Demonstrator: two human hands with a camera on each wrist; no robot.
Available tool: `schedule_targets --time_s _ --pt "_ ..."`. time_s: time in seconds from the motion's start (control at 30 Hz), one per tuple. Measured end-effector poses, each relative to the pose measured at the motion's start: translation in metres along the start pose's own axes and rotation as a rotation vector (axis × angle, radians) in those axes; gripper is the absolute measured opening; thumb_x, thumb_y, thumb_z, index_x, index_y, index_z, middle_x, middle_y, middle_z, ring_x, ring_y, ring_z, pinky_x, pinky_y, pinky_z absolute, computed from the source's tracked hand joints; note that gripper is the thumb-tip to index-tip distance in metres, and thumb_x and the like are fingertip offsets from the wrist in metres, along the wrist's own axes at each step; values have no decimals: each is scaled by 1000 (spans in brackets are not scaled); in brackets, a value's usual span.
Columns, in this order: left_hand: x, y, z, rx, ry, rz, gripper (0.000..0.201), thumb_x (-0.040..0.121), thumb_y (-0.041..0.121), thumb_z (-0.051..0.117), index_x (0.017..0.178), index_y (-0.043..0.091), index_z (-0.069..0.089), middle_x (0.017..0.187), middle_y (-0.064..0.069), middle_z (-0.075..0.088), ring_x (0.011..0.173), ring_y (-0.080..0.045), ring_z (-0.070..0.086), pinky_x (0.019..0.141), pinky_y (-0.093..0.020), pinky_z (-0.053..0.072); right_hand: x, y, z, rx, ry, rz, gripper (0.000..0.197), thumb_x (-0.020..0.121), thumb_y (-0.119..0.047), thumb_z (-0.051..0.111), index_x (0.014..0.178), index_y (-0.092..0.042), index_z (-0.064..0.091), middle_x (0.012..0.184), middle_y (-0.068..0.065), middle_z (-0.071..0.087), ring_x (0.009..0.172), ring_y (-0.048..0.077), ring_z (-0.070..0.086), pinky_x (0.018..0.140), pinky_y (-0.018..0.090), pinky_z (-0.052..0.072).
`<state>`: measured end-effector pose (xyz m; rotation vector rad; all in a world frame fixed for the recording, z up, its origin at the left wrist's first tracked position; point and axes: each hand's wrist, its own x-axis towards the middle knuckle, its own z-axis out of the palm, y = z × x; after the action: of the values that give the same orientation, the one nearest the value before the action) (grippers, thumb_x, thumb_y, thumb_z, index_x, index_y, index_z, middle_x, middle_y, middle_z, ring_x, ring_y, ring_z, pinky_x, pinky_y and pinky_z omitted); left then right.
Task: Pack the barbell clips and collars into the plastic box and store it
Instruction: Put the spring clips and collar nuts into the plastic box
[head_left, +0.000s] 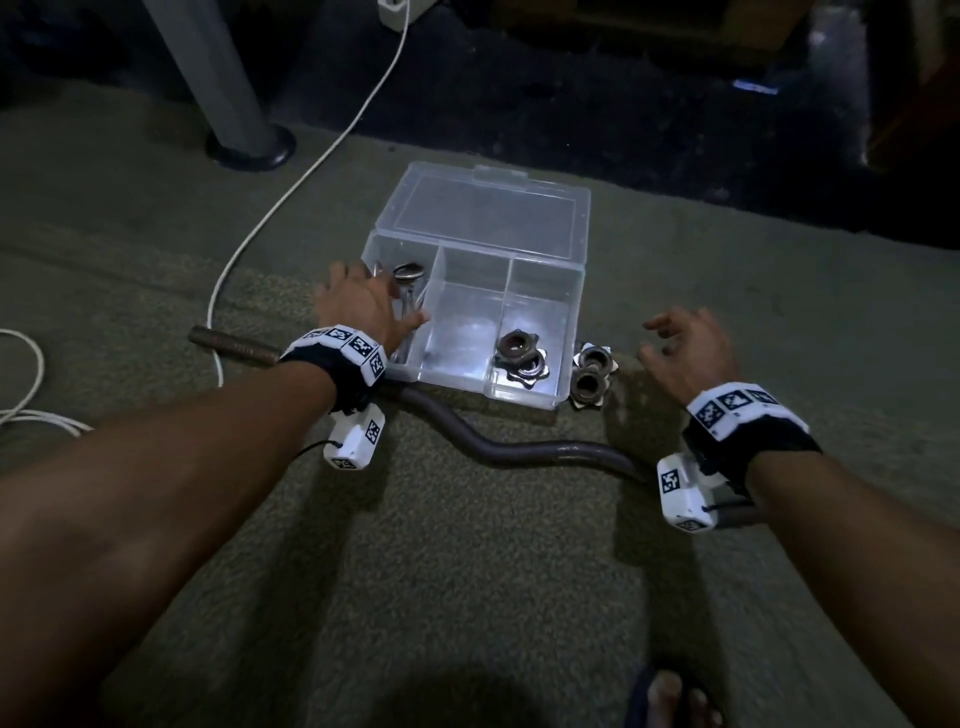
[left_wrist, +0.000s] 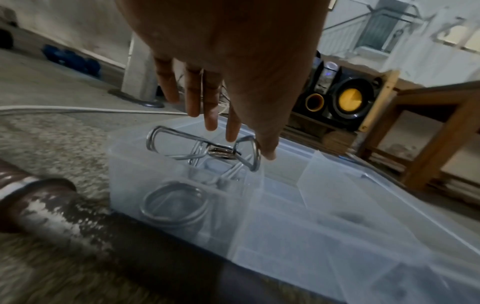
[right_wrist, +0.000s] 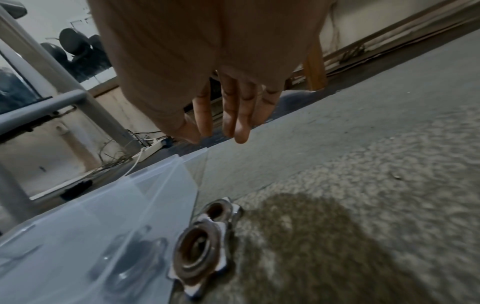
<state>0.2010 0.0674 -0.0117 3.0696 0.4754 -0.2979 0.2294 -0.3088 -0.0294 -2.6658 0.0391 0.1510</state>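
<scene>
A clear plastic box (head_left: 470, 382) with three compartments lies on the carpet, its lid (head_left: 488, 213) open flat behind it. Wire spring clips (left_wrist: 202, 150) stand in the left compartment. My left hand (head_left: 363, 306) hovers over them with straight fingers (left_wrist: 210, 102), and its thumb tip touches one clip. Two star-shaped collars (head_left: 522, 358) lie in the right compartment. Two more collars (head_left: 592, 374) (right_wrist: 200, 253) lie on the carpet just right of the box. My right hand (head_left: 685, 348) hangs above and right of them, fingers (right_wrist: 239, 115) relaxed and holding nothing.
A curved rusty barbell bar (head_left: 498, 447) lies on the carpet along the box's near side, under both wrists. A white cable (head_left: 291, 192) runs at the left past a grey post (head_left: 234, 104). A foot (head_left: 675, 696) shows at the bottom. Speakers (left_wrist: 348, 100) and a wooden table (left_wrist: 439, 127) stand beyond.
</scene>
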Motion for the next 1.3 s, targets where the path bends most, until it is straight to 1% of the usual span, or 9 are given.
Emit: schedule_targets --time_s 0.17,0.27,0.43,0.63,0.73,0.87,1.03,1.17,1.3 --pt "-32 44 -13 -304 221 272 45 85 55 64 116 22 67 117 -9 61 114 -28 53 94 -41 47 -13 15 8 -12 -63 50 24 78 -24 71 102 -19 72 104 12 66 92 35 66 87 36 51" --pt "-66 95 -15 -411 167 465 34 85 45 65 110 22 68 110 -4 62 106 -23 55 85 -34 48 -14 15 19 -35 -124 23 28 78 -21 71 106 -18 70 110 11 64 97 35 66 87 35 51" --pt "-96 168 18 -274 44 693 43 76 35 67 116 17 67 109 -10 63 98 -32 61 81 -43 52 4 10 32 -98 -235 -146 37 76 -12 72 113 -14 68 115 15 62 104 36 63 87 35 48" --pt "-82 215 61 97 -7 669 51 90 30 54 140 18 54 146 -12 51 133 -32 49 112 -49 29 32 6 36 -439 -513 -507 65 80 -24 70 142 -25 52 145 3 47 122 33 48 97 41 43" --pt "-75 219 66 151 -6 654 44 97 28 50 140 21 53 143 -13 55 129 -31 55 111 -50 29 45 3 31 -476 -525 -580 57 78 -29 73 132 -27 58 134 4 52 115 32 50 92 43 47" --pt "-74 220 57 283 13 674 40 96 27 50 135 21 56 128 -11 63 113 -28 63 106 -47 31 42 32 19 -410 -427 -477 52 64 -34 83 109 -17 64 111 8 56 102 32 57 80 33 44" --pt "-75 227 50 413 -91 652 32 94 34 51 121 24 62 116 -10 65 102 -27 65 106 -51 25 24 65 4 -410 -372 -353 57 65 -32 84 110 -4 63 115 15 54 105 35 55 84 36 44" --pt "-75 239 47 444 -122 614 25 94 35 51 112 24 64 107 -6 69 98 -25 66 106 -50 24 20 67 11 -371 -384 -367 61 72 -24 81 128 -15 59 119 12 55 109 33 55 86 37 46" --pt "-91 240 53 495 -84 742 26 100 31 46 116 21 64 114 -9 67 106 -27 63 108 -47 29 15 69 11 -408 -382 -319 57 73 -26 79 127 -22 61 120 9 54 108 34 52 87 37 44"
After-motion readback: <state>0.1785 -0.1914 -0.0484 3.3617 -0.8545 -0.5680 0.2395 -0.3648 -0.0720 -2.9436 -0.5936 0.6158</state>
